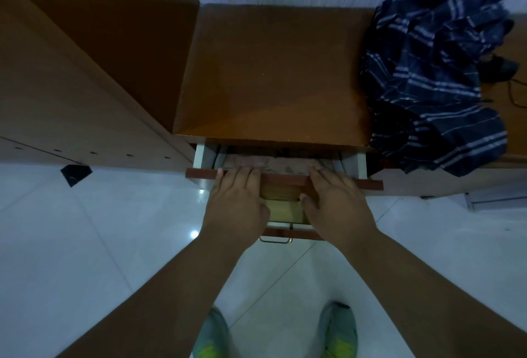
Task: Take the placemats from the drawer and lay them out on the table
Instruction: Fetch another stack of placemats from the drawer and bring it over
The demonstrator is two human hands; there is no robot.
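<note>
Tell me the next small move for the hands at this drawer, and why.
Probably pull the top drawer further out. It is only partly open, both hands rest fingers over its front edge, and the placemats inside are mostly hidden under the tabletop.

Surface [271, 72] orange-brown wood; drawer [285, 179] front reddish-brown, side walls white. Cloth [433, 72], upper right of frame: navy with pale stripes. Floor [99, 229] glossy white tile; shoes [340, 332] grey-green, yellow toes.

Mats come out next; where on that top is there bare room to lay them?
Free: the cabinet top from the tall cupboard across to the striped cloth. Crowded: the right end under that cloth, and the drawer, where both hands rest.
</note>
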